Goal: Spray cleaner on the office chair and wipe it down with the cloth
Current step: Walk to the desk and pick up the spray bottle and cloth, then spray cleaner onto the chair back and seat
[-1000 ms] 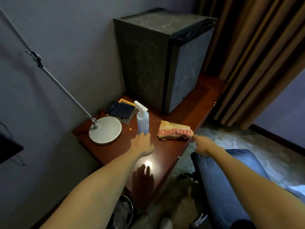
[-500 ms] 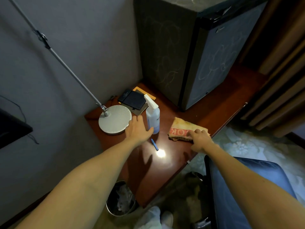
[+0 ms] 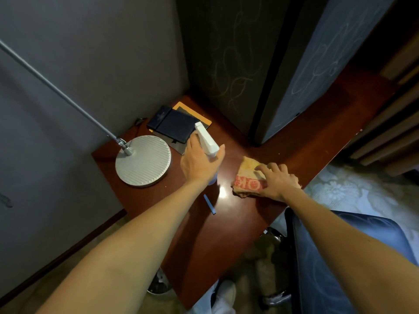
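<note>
Centre frame: left hand (image 3: pixel 199 164) wrapped round the neck of the spray bottle (image 3: pixel 207 141), thumb on the right side, fingers on the left. The white plastic trigger head, angular and wedge-shaped, juts up past the knuckles. A sliver of pale blue translucent body shows below the wrist. Bottle stands on the desk (image 3: pixel 226 234), which is glossy red-brown wood with a bright glare spot.

Just right of it: cloth (image 3: pixel 247 175), a folded terry towel, yellow with a red band and pale lettering, edges rumpled. Right hand (image 3: pixel 275 180) lies palm down on its right half, fingers spread and lightly bent, not pinching; a flat rest.

Lower right: office chair (image 3: pixel 328 268), smooth dark blue upholstery with a black edge, pulled close beside the desk's edge.

Left of centre: lamp base (image 3: pixel 142 160), a round ribbed grey metal disc with a thin metal arm (image 3: pixel 56 91) slanting to the upper left. Behind the bottle: black notebook (image 3: pixel 172 125), matte, stacked on a yellow-edged pad. Top: mini fridge (image 3: pixel 226 64), dark boxy cabinet with faint swirl patterning. Small blue stick (image 3: pixel 209 204) on the desk near the left forearm. Right edge: brown pleated curtain (image 3: pixel 385 123).
</note>
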A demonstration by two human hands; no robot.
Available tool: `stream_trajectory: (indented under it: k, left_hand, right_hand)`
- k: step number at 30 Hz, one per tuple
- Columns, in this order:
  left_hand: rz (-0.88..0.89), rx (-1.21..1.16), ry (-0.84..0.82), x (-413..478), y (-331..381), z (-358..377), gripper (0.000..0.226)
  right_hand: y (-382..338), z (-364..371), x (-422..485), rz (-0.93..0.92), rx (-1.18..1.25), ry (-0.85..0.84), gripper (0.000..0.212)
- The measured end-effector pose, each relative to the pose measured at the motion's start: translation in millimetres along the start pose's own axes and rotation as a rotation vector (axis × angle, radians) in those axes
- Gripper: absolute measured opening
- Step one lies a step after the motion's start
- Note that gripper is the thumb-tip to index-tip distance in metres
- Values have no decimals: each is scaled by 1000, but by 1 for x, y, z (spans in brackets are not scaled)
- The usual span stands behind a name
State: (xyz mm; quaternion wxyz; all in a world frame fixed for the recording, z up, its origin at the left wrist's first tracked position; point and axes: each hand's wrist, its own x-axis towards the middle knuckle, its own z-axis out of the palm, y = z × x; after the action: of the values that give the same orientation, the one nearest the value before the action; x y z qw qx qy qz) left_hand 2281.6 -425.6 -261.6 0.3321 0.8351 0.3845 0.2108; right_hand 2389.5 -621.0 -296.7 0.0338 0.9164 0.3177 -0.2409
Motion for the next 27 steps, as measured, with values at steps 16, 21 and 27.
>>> stream_trajectory:
  k: [16, 21, 27]
  left_hand:
    - [210, 32, -95, 3, 12, 10, 43]
    - [355, 113, -248, -13, 37, 6, 36]
    - [503, 77, -447, -44, 83, 16, 28]
  right_hand:
    - [-10, 34, 1, 70, 3, -93, 44]
    - [6, 32, -34, 186, 117, -32, 43]
    - [45, 42, -86, 345, 236, 56, 35]
